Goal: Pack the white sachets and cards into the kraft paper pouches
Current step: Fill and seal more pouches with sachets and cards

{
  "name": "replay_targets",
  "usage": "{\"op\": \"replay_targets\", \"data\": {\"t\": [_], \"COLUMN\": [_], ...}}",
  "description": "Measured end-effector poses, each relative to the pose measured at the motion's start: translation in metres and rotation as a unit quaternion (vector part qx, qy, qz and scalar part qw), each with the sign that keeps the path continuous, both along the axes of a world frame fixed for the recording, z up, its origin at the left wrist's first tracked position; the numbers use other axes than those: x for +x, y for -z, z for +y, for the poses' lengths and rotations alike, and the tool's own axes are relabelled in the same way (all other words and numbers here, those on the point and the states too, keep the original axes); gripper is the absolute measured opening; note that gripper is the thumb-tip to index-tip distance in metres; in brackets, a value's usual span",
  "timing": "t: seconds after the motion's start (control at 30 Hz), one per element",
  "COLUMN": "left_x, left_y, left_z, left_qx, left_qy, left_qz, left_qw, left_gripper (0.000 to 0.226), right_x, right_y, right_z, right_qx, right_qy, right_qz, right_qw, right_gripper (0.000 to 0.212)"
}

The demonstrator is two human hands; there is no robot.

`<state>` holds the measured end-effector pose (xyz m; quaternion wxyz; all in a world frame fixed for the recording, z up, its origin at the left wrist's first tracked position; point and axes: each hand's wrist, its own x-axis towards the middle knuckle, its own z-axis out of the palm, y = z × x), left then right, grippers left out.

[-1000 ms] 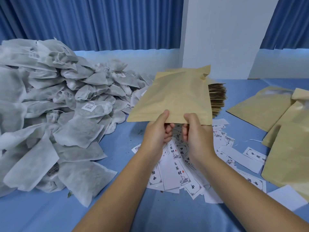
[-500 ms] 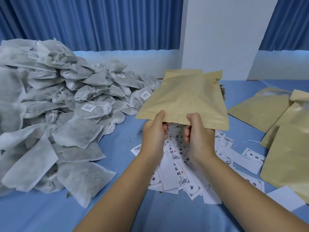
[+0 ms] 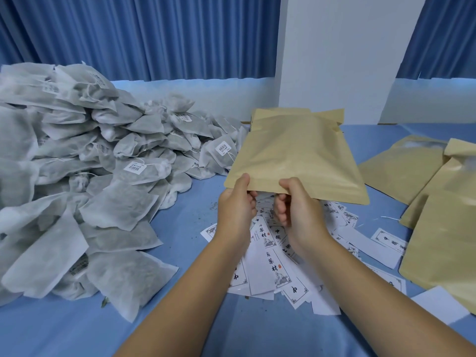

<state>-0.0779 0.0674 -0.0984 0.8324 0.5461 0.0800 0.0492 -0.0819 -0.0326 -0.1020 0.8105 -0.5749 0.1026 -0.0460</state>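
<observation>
I hold a kraft paper pouch (image 3: 296,153) in the air above the table, its near edge pinched between both hands. My left hand (image 3: 235,204) grips that edge at the left, thumb on top. My right hand (image 3: 296,204) grips it just to the right, thumb on top too. Under my hands lies a scatter of white printed cards (image 3: 273,251). A big heap of white sachets (image 3: 85,163) fills the left side of the table.
More kraft pouches (image 3: 438,202) lie flat on the blue tablecloth (image 3: 231,331) at the right. A white pillar (image 3: 340,55) stands behind, with blue curtains on both sides. The stack of pouches behind the held one is hidden.
The pouch has swung from tilted left to squarely facing away, moving slightly right and hiding the pouch stack. Both hands kept their grip on its near edge.
</observation>
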Motion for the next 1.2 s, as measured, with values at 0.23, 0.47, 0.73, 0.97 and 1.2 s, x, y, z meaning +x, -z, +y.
{"op": "replay_targets", "data": {"t": [0.23,0.47,0.73,0.97,1.2], "left_x": [-0.003,0.003,0.007,0.009,0.015], "left_y": [0.003,0.006,0.011,0.012,0.019], "left_z": [-0.011,-0.005,-0.003,-0.006,-0.004], "left_qx": [0.079,-0.002,0.036,0.021,0.036], "left_qy": [0.057,0.025,0.013,0.123,0.101], "left_qz": [0.017,0.020,0.053,0.043,0.062], "left_qw": [0.995,0.999,0.998,0.991,0.992], "left_gripper": [0.055,0.030,0.028,0.056,0.051], "right_x": [0.001,0.008,0.008,0.018,0.038], "right_y": [0.002,-0.006,-0.010,-0.028,-0.032], "right_z": [0.001,-0.014,-0.018,-0.049,-0.107], "right_qx": [-0.052,-0.091,0.035,-0.012,0.107], "right_qy": [-0.111,-0.132,0.048,0.057,0.059], "right_qz": [0.017,0.044,-0.025,-0.053,-0.139], "right_qw": [0.992,0.986,0.998,0.997,0.983], "right_gripper": [0.037,0.039,0.027,0.025,0.089]}}
